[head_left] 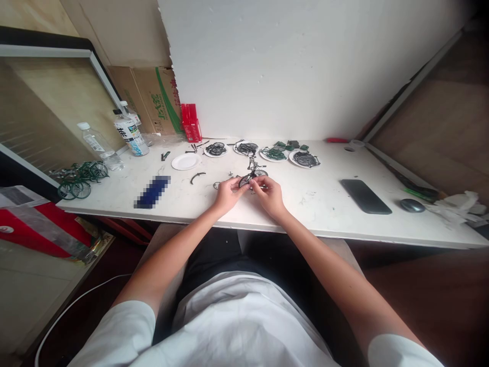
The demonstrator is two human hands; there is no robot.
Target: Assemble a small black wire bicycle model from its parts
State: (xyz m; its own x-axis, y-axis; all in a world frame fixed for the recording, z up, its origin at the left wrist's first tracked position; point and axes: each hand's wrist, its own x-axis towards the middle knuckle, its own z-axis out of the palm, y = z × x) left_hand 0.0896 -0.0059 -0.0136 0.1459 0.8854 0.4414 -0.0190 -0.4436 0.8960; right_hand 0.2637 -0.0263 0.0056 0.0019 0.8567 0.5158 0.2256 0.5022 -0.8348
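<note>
Near the table's front edge, a small black model bicycle (pixel 260 173) is between my two hands. My left hand (pixel 229 193) has its fingers closed on the bicycle's wheel at the left side. The fingers of my right hand (pixel 269 194) are pinched at the bicycle's lower part, close to my left fingertips. Small loose parts lie beside my left hand, partly hidden by it. Behind the bicycle, a white plate (pixel 240 151) holds dark parts, and another plate (pixel 263 155) holds green ones. A curved black piece (pixel 197 177) lies to the left.
Green model bicycles (pixel 80 178) stand at the table's left end, near plastic bottles (pixel 132 135). A bare white plate (pixel 185 161) and a red box (pixel 191 123) are at the back left. A black phone (pixel 365 196) and a mouse (pixel 412 205) lie on the right.
</note>
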